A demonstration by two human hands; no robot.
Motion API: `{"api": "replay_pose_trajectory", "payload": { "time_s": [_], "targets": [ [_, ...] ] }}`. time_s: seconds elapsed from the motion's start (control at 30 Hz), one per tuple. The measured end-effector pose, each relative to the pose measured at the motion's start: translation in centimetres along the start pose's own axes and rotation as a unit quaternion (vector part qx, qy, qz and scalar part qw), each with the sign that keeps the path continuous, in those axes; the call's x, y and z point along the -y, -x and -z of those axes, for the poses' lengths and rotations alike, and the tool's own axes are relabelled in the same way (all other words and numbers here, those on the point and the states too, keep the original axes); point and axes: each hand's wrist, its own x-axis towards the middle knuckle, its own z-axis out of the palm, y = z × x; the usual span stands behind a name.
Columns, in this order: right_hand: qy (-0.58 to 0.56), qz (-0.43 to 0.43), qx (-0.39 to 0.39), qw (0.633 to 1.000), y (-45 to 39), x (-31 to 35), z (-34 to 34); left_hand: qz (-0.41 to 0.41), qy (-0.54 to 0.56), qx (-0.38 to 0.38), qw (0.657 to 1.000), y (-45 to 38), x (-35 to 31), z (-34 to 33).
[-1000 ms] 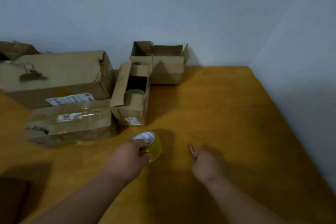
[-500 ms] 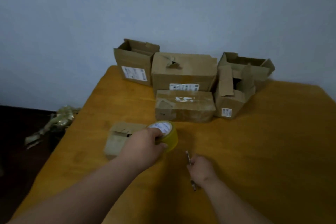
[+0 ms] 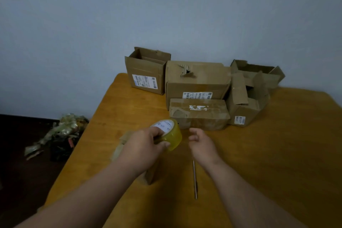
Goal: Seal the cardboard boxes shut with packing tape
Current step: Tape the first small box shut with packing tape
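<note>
Tape roll (image 3: 169, 134) in left hand (image 3: 142, 146) (core facing up-away), right hand (image 3: 200, 143) loose, empty.

Left hand (image 3: 142, 146): we note fingers and thumb curled in a grip round the tape roll (image 3: 169, 134), forearm extended forward.
Right hand (image 3: 200, 141): we find it empty, fingers loosely curled, raised beside the left.

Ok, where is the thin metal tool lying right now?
In the head view the thin metal tool lies on the wooden table, just below the empty right hand, right of the left forearm.
</note>
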Motion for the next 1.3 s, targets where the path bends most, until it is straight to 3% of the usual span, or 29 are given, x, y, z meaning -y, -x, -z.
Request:
{"api": "replay_pose_trajectory", "payload": {
  "time_s": [0.07,0.13,0.27,0.43,0.53,0.6,0.67,0.77,0.97,1.0,1.07,1.17,1.23,1.3],
  "targets": [
    [-0.076,0.011,0.059,0.995,0.4,2.6,0.0,0.009,0.052,0.000,0.999,-0.4,0.5,0.5],
    [-0.114,0.017,0.118,0.986,0.6,4.0,-0.5,0.040,0.174,0.006,0.984,-0.5,1.0,1.3],
    [-0.133,0.008,0.159,0.978,0.6,5.8,-2.4,0.128,0.401,0.049,0.906,-0.7,2.4,3.6],
    [-0.193,-0.008,0.143,0.971,1.4,7.5,-5.4,0.193,0.498,0.105,0.839,-1.6,4.7,6.2],
    [-0.114,0.073,-0.005,0.991,3.0,8.6,-7.2,0.223,0.538,0.116,0.805,-1.9,5.7,7.8],
    [-0.069,0.158,-0.045,0.984,4.5,9.6,-8.4,0.241,0.555,0.131,0.786,-2.0,6.3,8.9],
    [-0.032,0.200,0.007,0.979,5.7,10.3,-9.7,0.248,0.562,0.144,0.776,-2.3,7.0,9.8],
    [-0.046,0.152,0.103,0.982,6.4,11.0,-10.5,0.264,0.561,0.151,0.770,-2.9,8.1,11.0],
    [-0.044,0.128,0.105,0.985,6.2,11.0,-11.2,0.287,0.532,0.168,0.779,-4.0,9.3,11.5],
    [-0.059,0.118,0.113,0.985,6.2,10.8,-11.2,0.292,0.515,0.167,0.788,-4.1,9.4,11.5],
    [-0.096,0.095,0.127,0.983,5.9,10.7,-11.1,0.282,0.431,0.153,0.844,-4.4,9.6,11.2],
    [-0.141,0.072,0.132,0.979,5.4,10.5,-10.8,0.169,0.278,0.063,0.944,-4.2,9.7,10.1],
    [-0.154,0.071,0.134,0.976,5.1,10.5,-10.4,0.024,0.244,-0.004,0.969,-3.8,9.5,9.9],
    [-0.162,0.067,0.143,0.974,4.8,10.3,-10.0,-0.097,0.197,0.001,0.976,-3.6,8.9,9.8]
  ]
}}
